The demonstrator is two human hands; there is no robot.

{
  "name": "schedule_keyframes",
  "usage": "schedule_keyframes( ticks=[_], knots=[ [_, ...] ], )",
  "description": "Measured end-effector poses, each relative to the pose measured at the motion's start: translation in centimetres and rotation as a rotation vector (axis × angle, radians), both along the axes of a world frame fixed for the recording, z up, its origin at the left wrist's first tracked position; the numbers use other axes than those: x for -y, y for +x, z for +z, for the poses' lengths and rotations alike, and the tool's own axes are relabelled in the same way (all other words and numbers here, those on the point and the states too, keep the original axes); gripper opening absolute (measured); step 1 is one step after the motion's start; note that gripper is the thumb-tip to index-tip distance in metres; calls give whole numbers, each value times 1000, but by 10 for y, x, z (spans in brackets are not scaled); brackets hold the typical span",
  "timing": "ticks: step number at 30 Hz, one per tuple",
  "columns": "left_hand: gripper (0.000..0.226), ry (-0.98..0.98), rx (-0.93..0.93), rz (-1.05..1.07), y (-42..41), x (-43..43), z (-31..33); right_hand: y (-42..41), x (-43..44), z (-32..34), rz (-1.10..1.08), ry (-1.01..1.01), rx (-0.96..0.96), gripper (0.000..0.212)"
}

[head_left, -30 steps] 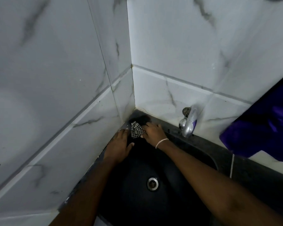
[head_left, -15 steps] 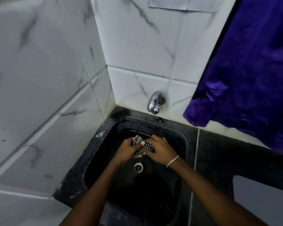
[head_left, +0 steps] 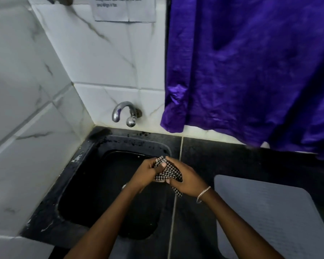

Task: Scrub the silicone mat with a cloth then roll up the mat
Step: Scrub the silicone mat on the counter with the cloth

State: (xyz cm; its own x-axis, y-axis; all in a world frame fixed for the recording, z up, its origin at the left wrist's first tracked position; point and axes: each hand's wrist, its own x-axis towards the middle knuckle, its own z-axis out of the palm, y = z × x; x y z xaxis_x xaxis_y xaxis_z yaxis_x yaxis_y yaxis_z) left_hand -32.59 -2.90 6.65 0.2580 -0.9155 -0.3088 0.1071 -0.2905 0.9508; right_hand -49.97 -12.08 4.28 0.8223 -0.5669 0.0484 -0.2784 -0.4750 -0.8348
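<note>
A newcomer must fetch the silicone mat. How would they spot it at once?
Start at the big purple curtain on the right. Below it runs a black counter, and the silicone mat lies flat there, right of the black sink. It is the only pale grey, round-cornered sheet with a dotted texture.

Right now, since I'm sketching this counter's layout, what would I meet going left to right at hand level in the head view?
Tiled side wall → left hand → checked cloth → right hand → grey silicone mat.
</note>
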Motion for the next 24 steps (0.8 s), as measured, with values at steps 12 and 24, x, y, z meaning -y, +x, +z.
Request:
schedule_keyframes(
  ticks=[12,24],
  knots=[
    [25,68,-51,189,-155,42,-7,-160,14,-3,5,-408,-21,56],
    [26,63,246,228,-231,56,-17,-219,23,0,-61,-312,-17,35]
  ],
)
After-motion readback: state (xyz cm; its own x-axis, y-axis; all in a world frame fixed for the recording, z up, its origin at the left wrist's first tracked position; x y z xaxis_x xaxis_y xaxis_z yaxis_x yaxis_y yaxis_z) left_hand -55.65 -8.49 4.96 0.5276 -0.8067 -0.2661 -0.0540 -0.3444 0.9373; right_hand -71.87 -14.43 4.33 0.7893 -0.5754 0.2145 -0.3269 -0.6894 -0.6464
